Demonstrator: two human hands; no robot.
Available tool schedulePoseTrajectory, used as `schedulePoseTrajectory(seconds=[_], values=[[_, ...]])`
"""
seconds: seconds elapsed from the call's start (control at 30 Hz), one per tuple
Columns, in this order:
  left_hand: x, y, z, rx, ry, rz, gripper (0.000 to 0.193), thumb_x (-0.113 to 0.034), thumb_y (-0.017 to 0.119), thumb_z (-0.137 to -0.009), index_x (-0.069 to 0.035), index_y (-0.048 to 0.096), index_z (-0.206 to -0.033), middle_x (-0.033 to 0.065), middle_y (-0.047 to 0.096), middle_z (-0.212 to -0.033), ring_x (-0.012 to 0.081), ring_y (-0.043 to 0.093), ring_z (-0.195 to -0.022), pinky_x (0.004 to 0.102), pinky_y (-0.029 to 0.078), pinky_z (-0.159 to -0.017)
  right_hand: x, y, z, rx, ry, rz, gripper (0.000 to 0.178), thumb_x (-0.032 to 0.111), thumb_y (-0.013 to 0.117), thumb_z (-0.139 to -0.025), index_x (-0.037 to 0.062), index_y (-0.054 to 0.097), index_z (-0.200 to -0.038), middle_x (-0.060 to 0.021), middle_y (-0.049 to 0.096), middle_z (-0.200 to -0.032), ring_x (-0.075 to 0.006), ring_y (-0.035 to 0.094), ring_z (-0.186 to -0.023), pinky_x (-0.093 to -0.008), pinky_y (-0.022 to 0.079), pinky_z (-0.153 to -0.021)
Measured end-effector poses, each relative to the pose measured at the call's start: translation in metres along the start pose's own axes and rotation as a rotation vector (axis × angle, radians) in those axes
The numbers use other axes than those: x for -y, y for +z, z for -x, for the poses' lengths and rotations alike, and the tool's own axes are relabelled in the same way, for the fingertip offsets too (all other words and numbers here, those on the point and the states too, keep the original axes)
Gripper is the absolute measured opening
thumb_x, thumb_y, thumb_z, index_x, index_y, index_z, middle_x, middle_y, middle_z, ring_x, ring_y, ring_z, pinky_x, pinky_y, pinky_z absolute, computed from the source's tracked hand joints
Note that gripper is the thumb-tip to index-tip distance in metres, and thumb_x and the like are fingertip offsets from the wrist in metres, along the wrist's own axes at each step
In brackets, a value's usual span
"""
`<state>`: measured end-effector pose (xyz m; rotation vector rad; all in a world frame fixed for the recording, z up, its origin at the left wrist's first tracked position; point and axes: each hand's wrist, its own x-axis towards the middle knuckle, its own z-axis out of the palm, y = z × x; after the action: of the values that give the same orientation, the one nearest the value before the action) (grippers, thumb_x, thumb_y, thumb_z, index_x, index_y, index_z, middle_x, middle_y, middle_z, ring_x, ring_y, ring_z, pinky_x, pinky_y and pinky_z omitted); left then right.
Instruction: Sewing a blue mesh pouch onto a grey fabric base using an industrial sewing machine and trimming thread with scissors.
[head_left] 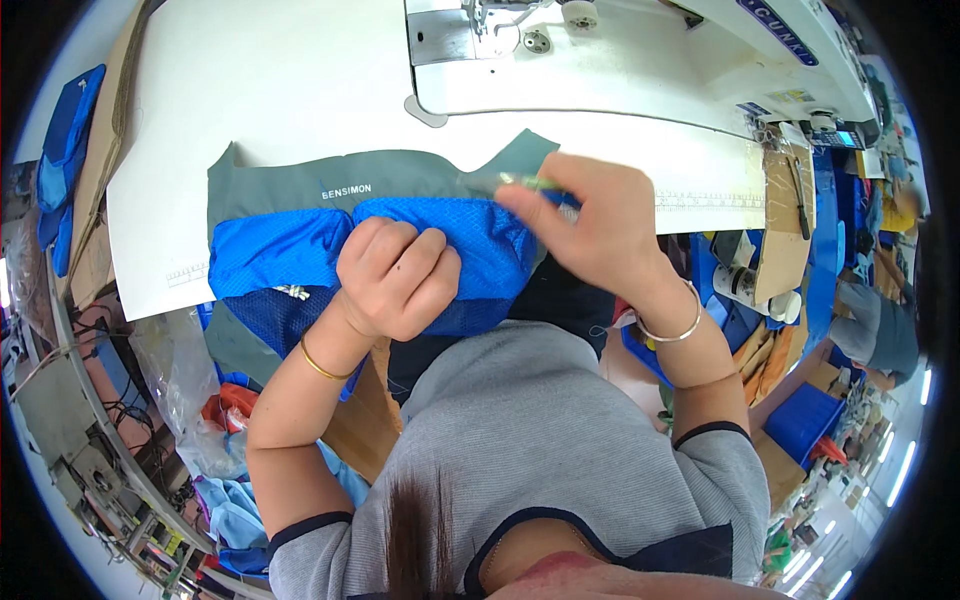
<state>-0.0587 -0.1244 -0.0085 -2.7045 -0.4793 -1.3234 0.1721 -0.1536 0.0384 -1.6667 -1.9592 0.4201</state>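
Observation:
A dark green fabric panel [290, 182] with white lettering lies along the front of the white table, with bright blue textured fabric pouches [275, 250] on it. My left hand [400, 280] is closed in a fist on the blue fabric near its middle. Below the fist, dark blue mesh [262, 315] hangs over the table's front edge, and a small pale cord end [293, 292] shows beside it. Above the right end of the panel, my right hand [600, 215] pinches a small, thin yellow-green tool [530, 182], blurred, its exact kind unclear.
A sewing machine [640, 60] stands at the back right of the white table [190, 120]. A ruler strip [705, 202] runs along the front edge. Scissors-like black tool [799, 197] lies on cardboard at right. Clear plastic bags [175, 365] and cloth lie at lower left; a blue bin [803, 418] stands lower right.

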Motion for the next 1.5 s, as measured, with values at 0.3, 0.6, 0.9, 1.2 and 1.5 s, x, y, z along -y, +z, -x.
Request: schedulePoseTrajectory(seconds=[0.3,0.6,0.9,1.2,1.5], values=[[0.001,-0.002,0.001,-0.013,-0.006,0.02,0.022,-0.007,0.07,-0.062,-0.003,0.065,-0.083,0.0095,0.064,-0.085,0.0221,0.057,-0.069,0.0321,0.047,-0.056,-0.021,-0.003,0.019,-0.33,0.373,-0.634,0.041,0.031,0.067,-0.098,0.0024,0.057,-0.072,-0.0043,0.04,-0.062,-0.0068,0.04,-0.063,-0.0268,0.037,-0.057],[0.0,-0.003,0.0,-0.001,0.001,0.003,0.023,-0.006,0.07,-0.062,-0.003,0.066,-0.084,0.0098,0.064,-0.084,0.0222,0.057,-0.068,0.032,0.046,-0.055,0.0,-0.015,0.031,0.063,0.108,-0.022,0.053,0.053,0.073,-0.085,0.0062,0.058,-0.065,-0.011,0.055,-0.055,-0.0297,0.057,-0.05,-0.0362,0.042,-0.048],[0.001,-0.001,0.001,-0.009,0.018,0.003,0.021,-0.005,0.07,-0.063,-0.003,0.066,-0.083,0.0096,0.064,-0.084,0.0219,0.057,-0.067,0.0315,0.046,-0.055,-0.002,-0.006,0.006,0.061,-0.064,0.066,0.054,0.053,0.073,-0.084,0.0074,0.056,-0.06,-0.0095,0.055,-0.051,-0.0295,0.058,-0.048,-0.0378,0.043,-0.047],[0.001,-0.003,0.0,0.004,0.011,0.033,0.022,-0.007,0.07,-0.063,-0.003,0.065,-0.084,0.0095,0.064,-0.084,0.022,0.057,-0.068,0.0317,0.046,-0.055,-0.006,0.006,-0.003,-0.071,0.028,-0.076,0.05,0.047,0.076,-0.084,0.0063,0.057,-0.061,-0.0093,0.053,-0.051,-0.0297,0.054,-0.046,-0.0367,0.04,-0.046],[-0.006,-0.009,0.0,-0.045,-0.017,0.022,0.027,-0.012,0.069,-0.059,-0.003,0.066,-0.085,0.0103,0.063,-0.086,0.0235,0.056,-0.07,0.0327,0.045,-0.054,-0.011,0.001,0.038,-0.104,0.347,-0.68,0.032,0.029,0.076,-0.092,0.0006,0.064,-0.084,0.0046,0.053,-0.069,-0.0046,0.045,-0.065,-0.0215,0.038,-0.06]])
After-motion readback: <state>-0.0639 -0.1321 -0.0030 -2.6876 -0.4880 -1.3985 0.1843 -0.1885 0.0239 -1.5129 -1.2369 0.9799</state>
